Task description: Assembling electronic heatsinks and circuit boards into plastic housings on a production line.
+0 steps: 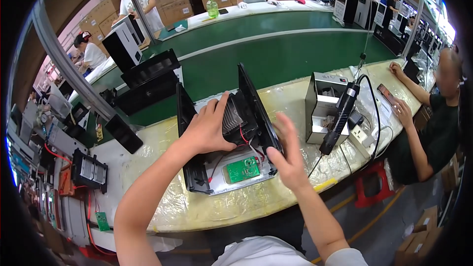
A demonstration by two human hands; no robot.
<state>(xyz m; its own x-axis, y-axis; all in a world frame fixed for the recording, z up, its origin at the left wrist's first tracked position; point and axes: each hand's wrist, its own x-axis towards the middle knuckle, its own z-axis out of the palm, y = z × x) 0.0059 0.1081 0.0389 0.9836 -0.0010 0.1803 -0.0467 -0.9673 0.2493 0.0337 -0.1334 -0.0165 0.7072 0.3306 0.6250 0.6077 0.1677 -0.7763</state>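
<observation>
on the table sits a black casing; the left hand spans its finned unit (grip unclear), apparently positioning it; the open right hand likely must steady the casing next.

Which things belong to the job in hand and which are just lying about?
Seemingly job items:
finned metal block, by your left hand
black open housing around it
green circuit board in the housing
black power screwdriver, perhaps

Probably just lying about:
green bottle, far side
small dark object beside it
</observation>
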